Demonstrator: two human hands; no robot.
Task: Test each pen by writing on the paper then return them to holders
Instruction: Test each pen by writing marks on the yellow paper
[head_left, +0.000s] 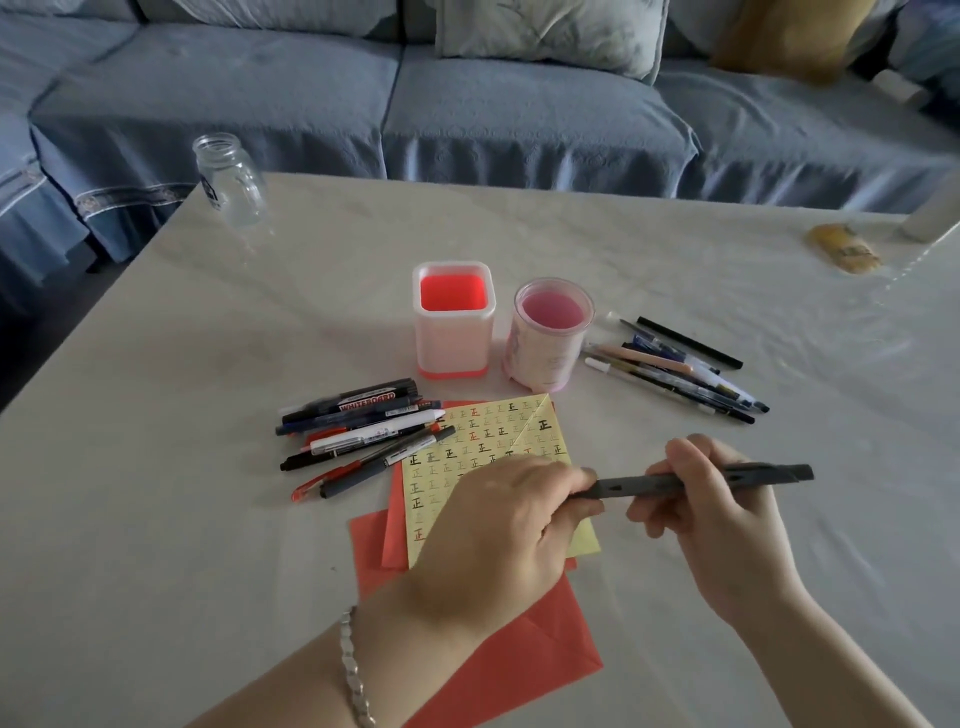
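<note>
**Above the yellow paper (488, 441): dark pen (696, 480) held two-handed, nothing returned yet**

Left hand (498, 519) grips the left end of the dark pen, fingers curled round it. Right hand (727, 525) pinches the barrel further right, fingers over, thumb under. Pen is level, in the air just above the yellow paper's lower right corner, not touching it. Looks like a cap coming off or going on; cannot tell which. Bracelet (356, 670) on the left wrist.

Progress, as a judgement: mid-task. Yellow paper carries many small written marks in black, red and other inks, so a good share of the testing looks done. It lies on red paper (498, 660) sheets. Two loose piles lie on the table (208, 467). Left pile of pens (363, 431), including a whiteboard marker, overlaps the papers' upper left edge. Right pile of pens (680, 369) sits just beside the round holder (545, 353). Which pile is tested, cannot tell. The whole return step is left.

Containers:
- **Square holder** (452, 343): white wall, red inside, upright, nothing visible in it.
- **Round holder:** clear with pink inside, upright, just right of the square one, nothing visible in it.
- **Glass jar** (231, 179): lidless, at the table's far left corner, well apart, looks empty.

Yellow packet (844, 254) lies near the far right edge; sofa (519, 114) behind the table.
</note>
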